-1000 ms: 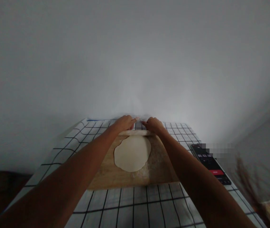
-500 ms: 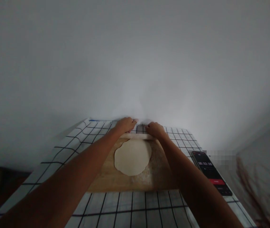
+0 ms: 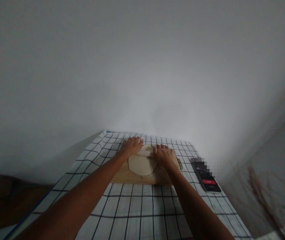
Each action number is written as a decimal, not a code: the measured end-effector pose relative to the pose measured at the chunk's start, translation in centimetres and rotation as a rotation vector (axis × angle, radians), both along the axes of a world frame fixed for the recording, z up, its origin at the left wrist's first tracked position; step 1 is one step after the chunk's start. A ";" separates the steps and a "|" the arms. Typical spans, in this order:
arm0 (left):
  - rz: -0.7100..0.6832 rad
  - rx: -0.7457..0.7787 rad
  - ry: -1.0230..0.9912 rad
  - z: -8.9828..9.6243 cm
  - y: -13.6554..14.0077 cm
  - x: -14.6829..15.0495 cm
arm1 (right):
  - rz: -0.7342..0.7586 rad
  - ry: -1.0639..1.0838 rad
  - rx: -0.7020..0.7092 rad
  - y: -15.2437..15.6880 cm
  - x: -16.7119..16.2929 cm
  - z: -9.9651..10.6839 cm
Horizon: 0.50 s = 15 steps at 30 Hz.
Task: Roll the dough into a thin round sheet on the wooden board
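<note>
Rolling pin [image 3: 145, 153], left hand [image 3: 131, 145] and right hand [image 3: 163, 154] have come nearer, from beyond the far edge of the dough sheet [image 3: 142, 165] to across it, so any pressing now likely falls on the dough. Behind stands a pale wall [image 3: 142, 66]; below it, a counter [image 3: 132, 203] under checked cloth. Its wooden board [image 3: 124, 178] carries the flat, roundish dough near the middle. Right of the board lies a phone [image 3: 206, 176]. Each grip is palm-down over the pin; whether fingers close round it, I cannot tell.

Dark phone [image 3: 206, 175] on a checked tablecloth [image 3: 134, 208], pale wall [image 3: 142, 66] behind
</note>
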<state>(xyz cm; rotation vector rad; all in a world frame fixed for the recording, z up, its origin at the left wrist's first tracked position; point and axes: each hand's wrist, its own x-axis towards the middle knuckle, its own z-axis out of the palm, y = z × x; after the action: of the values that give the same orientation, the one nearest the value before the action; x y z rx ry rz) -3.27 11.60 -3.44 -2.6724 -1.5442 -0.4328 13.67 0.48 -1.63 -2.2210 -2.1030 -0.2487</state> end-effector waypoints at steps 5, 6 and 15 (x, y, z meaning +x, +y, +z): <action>-0.030 0.122 -0.069 -0.8 -4.0 -1.6 | -0.042 0.100 0.107 -4.1 -1.5 -0.7; -0.046 0.155 -0.082 -1.1 -4.6 -2.0 | -0.059 0.126 0.134 -4.8 -1.8 -1.1; -0.341 0.362 -0.128 -4.6 -9.1 -6.6 | 0.006 0.256 0.199 -11.4 -3.5 -2.6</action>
<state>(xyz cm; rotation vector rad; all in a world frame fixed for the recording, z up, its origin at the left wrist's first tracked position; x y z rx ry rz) -9.84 2.54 -8.04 -2.6490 -0.9122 -0.8212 10.15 -10.96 -4.21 -2.0137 -1.8646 -0.1553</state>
